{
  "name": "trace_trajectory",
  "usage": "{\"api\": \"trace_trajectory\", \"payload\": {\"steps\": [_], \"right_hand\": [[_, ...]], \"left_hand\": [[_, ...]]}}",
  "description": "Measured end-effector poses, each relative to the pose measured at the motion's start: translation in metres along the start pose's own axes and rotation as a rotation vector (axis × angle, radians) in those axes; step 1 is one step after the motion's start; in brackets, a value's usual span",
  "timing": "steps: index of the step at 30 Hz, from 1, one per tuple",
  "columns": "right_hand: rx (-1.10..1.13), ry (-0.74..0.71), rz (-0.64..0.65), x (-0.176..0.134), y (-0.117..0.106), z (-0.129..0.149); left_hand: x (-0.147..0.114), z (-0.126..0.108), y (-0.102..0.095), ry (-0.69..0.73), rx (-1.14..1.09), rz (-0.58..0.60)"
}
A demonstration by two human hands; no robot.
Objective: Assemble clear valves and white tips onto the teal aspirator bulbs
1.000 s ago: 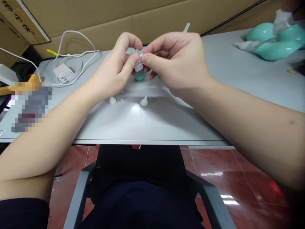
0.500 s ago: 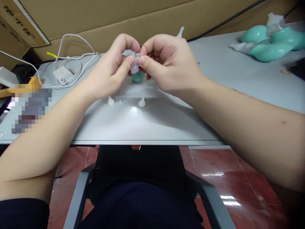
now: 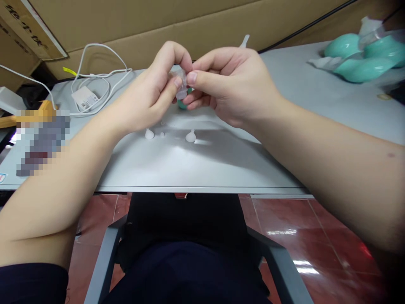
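Above the desk, my left hand (image 3: pixel 155 88) is closed around a small clear plastic piece (image 3: pixel 181 93), thumb across its front. My right hand (image 3: pixel 234 86) pinches thumb and forefinger together at the piece's right edge; whatever lies between those fingertips is too small to make out. Its other fingers curl beneath. Behind and below the hands, part of a teal rounded object (image 3: pixel 182 104) shows, mostly hidden. Two small white funnels (image 3: pixel 190 137) (image 3: pixel 149 134) stand on the desk nearer to me, with a tiny white piece (image 3: pixel 162 135) between them.
Several teal rounded bottles (image 3: pixel 363 69) with clear and white parts lie at the right back. On the left are a white charger (image 3: pixel 85 98) with a coiled cable and a yellow-handled tool (image 3: pixel 44 110). Cardboard (image 3: pixel 142 33) lines the desk's back. A white stem (image 3: pixel 244 41) pokes up behind my right hand.
My right fingers have straightened somewhat and shifted slightly right, with the lower ones now showing beneath. The clear piece has turned a little in my left hand. The whole view has shifted slightly.
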State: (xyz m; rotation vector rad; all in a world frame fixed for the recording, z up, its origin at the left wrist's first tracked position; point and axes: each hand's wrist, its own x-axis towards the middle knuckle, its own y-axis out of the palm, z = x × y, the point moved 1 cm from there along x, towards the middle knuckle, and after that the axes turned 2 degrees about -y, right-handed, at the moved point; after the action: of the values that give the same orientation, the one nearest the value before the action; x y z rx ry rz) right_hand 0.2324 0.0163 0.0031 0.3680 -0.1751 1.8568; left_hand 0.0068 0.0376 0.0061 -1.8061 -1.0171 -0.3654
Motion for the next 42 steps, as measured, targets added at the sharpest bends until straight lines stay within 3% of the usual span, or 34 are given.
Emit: {"api": "trace_trajectory", "payload": {"steps": [5, 12, 18, 25, 30, 38, 42], "right_hand": [[0.056, 0.018, 0.041, 0.005, -0.004, -0.007], [0.11, 0.003, -0.005, -0.002, 0.002, -0.003], [0.006, -0.015, -0.033, -0.004, 0.005, -0.002], [-0.028, -0.073, -0.025, -0.004, 0.004, -0.006], [0.002, -0.082, -0.058, -0.004, 0.006, -0.003], [0.065, -0.023, 0.008, 0.002, -0.001, -0.009], [0.089, -0.015, 0.03, 0.004, -0.002, -0.011]], "left_hand": [[-0.001, -0.002, -0.001, -0.001, -0.032, -0.032], [0.0, 0.0, -0.003, -0.024, 0.014, -0.016], [-0.001, -0.011, -0.002, 0.014, -0.056, -0.006], [0.0, -0.023, -0.001, -0.115, -0.023, 0.049], [0.001, -0.019, 0.0, -0.048, -0.043, 0.023], [0.0, -0.019, 0.0, 0.019, -0.059, 0.006], [0.002, -0.018, 0.0, -0.015, -0.054, 0.042]]}}
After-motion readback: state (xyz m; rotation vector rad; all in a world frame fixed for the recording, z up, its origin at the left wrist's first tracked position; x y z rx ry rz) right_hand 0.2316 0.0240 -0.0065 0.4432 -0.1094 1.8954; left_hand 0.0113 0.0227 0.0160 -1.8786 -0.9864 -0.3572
